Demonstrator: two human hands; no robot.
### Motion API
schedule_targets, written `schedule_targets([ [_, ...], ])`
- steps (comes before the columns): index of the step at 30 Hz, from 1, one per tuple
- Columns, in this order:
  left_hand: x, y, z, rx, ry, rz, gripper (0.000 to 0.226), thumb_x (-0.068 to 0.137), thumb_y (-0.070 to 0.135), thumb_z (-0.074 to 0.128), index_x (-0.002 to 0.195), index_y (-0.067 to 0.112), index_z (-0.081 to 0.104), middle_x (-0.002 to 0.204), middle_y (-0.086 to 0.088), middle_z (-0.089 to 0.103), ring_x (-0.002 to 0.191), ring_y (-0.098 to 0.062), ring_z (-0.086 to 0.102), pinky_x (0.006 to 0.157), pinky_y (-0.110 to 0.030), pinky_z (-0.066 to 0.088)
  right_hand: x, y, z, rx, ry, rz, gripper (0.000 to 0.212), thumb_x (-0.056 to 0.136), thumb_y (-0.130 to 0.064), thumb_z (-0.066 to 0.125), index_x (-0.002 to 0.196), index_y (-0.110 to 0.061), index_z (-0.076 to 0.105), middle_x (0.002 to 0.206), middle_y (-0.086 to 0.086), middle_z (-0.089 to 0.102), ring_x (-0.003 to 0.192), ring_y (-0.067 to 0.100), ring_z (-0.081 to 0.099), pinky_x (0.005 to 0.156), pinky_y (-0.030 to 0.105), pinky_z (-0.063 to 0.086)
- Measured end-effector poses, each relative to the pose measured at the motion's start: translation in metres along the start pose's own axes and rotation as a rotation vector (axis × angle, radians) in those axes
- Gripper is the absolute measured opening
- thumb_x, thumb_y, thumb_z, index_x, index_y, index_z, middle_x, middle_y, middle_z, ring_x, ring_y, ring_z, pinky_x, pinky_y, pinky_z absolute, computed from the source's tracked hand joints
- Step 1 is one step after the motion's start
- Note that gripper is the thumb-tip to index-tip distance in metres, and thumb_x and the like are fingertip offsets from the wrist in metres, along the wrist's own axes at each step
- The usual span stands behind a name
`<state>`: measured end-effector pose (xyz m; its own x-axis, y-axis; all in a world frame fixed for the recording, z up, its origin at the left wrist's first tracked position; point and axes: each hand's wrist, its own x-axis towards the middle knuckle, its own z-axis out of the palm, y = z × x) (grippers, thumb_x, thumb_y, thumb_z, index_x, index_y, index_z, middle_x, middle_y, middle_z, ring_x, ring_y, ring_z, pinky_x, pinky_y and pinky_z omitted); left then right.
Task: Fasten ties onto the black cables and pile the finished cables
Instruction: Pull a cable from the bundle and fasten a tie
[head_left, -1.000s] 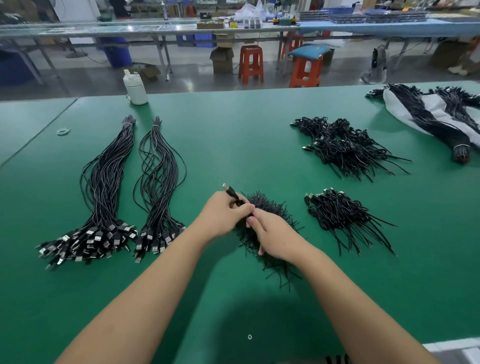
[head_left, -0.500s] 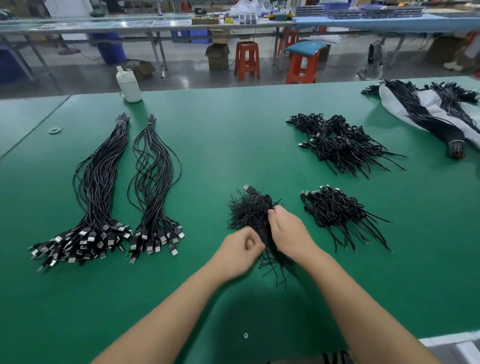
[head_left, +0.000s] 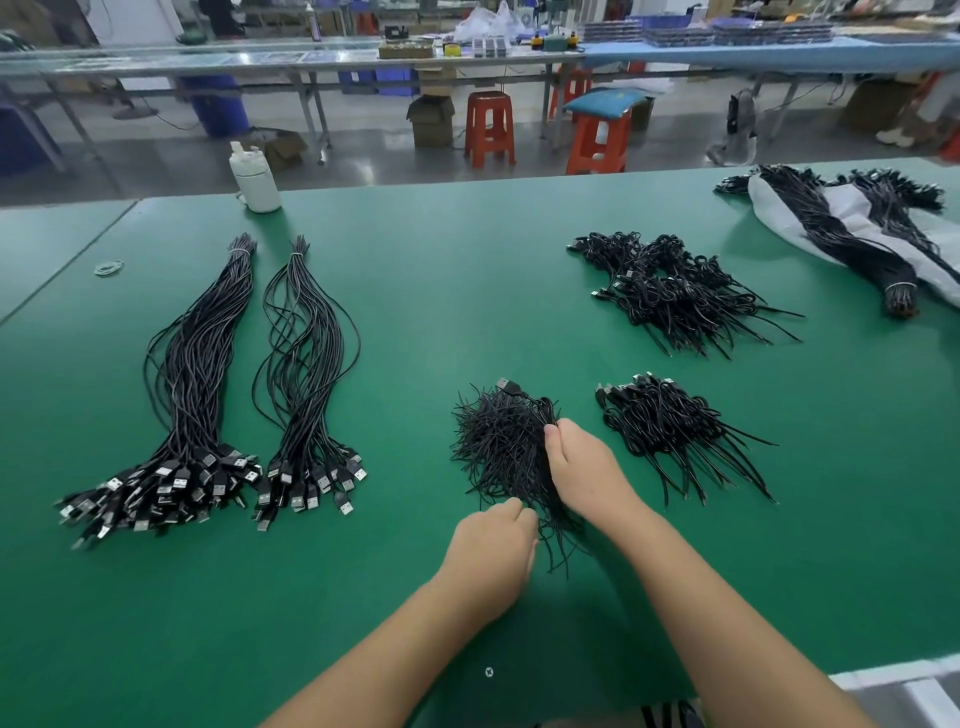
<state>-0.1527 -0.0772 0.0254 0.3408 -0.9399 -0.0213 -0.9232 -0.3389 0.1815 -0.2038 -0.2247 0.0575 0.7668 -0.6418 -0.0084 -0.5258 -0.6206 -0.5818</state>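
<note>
Right hand (head_left: 582, 467) pinches cable (head_left: 511, 388) over ties pile (head_left: 498, 447); left hand (head_left: 498, 551) curled, contents unclear. Pull one tie only.

On the worktop (head_left: 467, 270), the heap of ties (head_left: 498, 441) is the landmark. Left of it lie two long cable bundles (head_left: 197, 374) side by side. Right of it sits a small pile of tied cables (head_left: 670, 431); behind that, a larger pile (head_left: 670, 291). A bottle (head_left: 254, 179) stands far behind-left.
</note>
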Motion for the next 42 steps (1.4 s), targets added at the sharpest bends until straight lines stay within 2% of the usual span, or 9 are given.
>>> schedule_targets([
  [4,-0.001,-0.012,-0.016,-0.172,0.067,-0.057,0.012,0.102,0.026,0.04,0.103,0.02,0.051,0.103,0.003,0.049,0.083,-0.023,0.055,0.074,-0.039,0.049,-0.001,0.004,-0.002,0.008,0.037,0.028,0.04,0.108,-0.037,0.024,0.073,-0.02,0.034,0.067,0.0,0.045,0.061,0.018,0.043,0.061,0.036,0.032],
  [9,0.008,-0.039,-0.04,-0.668,0.114,-0.335,0.018,0.097,0.02,0.059,0.083,0.031,0.058,0.078,0.01,0.065,0.063,0.001,0.05,0.058,-0.009,0.037,-0.003,0.003,-0.004,0.231,0.006,0.082,0.043,0.107,-0.039,0.025,0.08,-0.014,0.045,0.069,0.0,0.049,0.06,0.021,0.055,0.061,0.037,0.045],
  [14,0.013,-0.05,-0.047,-0.986,0.176,-0.462,0.01,0.095,0.014,0.064,0.093,0.022,0.069,0.076,0.003,0.069,0.052,0.007,0.049,0.052,-0.01,0.037,-0.008,-0.006,0.004,0.515,-0.092,0.116,0.043,0.108,-0.039,0.028,0.095,-0.014,0.061,0.063,0.006,0.055,0.042,0.015,0.05,0.05,0.024,0.044],
  [19,0.012,-0.048,-0.052,-1.321,0.169,-0.534,0.01,0.097,0.007,0.061,0.102,0.008,0.069,0.077,-0.005,0.068,0.044,-0.003,0.043,0.047,-0.017,0.036,-0.009,-0.015,0.013,0.633,-0.155,0.127,0.042,0.107,-0.039,0.031,0.087,-0.014,0.058,0.066,0.008,0.058,0.043,0.016,0.045,0.05,0.029,0.041],
  [23,0.013,-0.048,-0.052,-1.168,0.217,-0.513,0.009,0.095,0.009,0.064,0.1,0.008,0.072,0.072,-0.002,0.065,0.041,0.004,0.042,0.045,-0.011,0.033,-0.01,-0.019,0.015,0.754,-0.196,0.143,0.04,0.106,-0.037,0.033,0.081,-0.012,0.051,0.061,0.004,0.05,0.05,0.018,0.045,0.055,0.037,0.042],
  [32,0.016,-0.047,-0.054,-1.069,0.265,-0.48,0.01,0.094,0.009,0.064,0.099,0.01,0.073,0.067,0.004,0.064,0.04,0.005,0.043,0.045,-0.009,0.033,-0.014,-0.025,0.016,0.725,-0.177,0.158,0.038,0.108,-0.034,0.034,0.086,-0.01,0.054,0.064,0.002,0.059,0.043,0.016,0.044,0.049,0.027,0.042],
  [35,0.016,-0.047,-0.052,-1.0,0.266,-0.467,0.01,0.092,0.012,0.066,0.09,0.019,0.073,0.065,0.009,0.061,0.045,0.003,0.043,0.049,-0.011,0.035,-0.015,-0.027,0.015,0.827,-0.201,0.158,0.037,0.108,-0.031,0.033,0.08,-0.01,0.047,0.063,0.005,0.047,0.048,0.015,0.042,0.05,0.031,0.043],
  [38,0.014,-0.047,-0.051,-0.781,0.271,-0.416,0.011,0.09,0.017,0.067,0.086,0.026,0.07,0.066,0.012,0.06,0.053,0.001,0.046,0.057,-0.013,0.038,-0.014,-0.029,0.013,0.869,-0.2,0.154,0.032,0.108,-0.028,0.034,0.081,-0.012,0.041,0.066,0.0,0.035,0.051,0.012,0.036,0.05,0.03,0.046],
  [42,0.008,-0.051,-0.048,-0.355,0.309,-0.231,0.013,0.096,0.025,0.059,0.101,0.022,0.071,0.093,0.005,0.063,0.082,-0.012,0.057,0.078,-0.028,0.047,-0.013,-0.031,0.009,0.906,-0.217,0.163,0.029,0.108,-0.025,0.034,0.083,-0.011,0.04,0.065,-0.003,0.031,0.052,0.011,0.032,0.05,0.027,0.048],
])
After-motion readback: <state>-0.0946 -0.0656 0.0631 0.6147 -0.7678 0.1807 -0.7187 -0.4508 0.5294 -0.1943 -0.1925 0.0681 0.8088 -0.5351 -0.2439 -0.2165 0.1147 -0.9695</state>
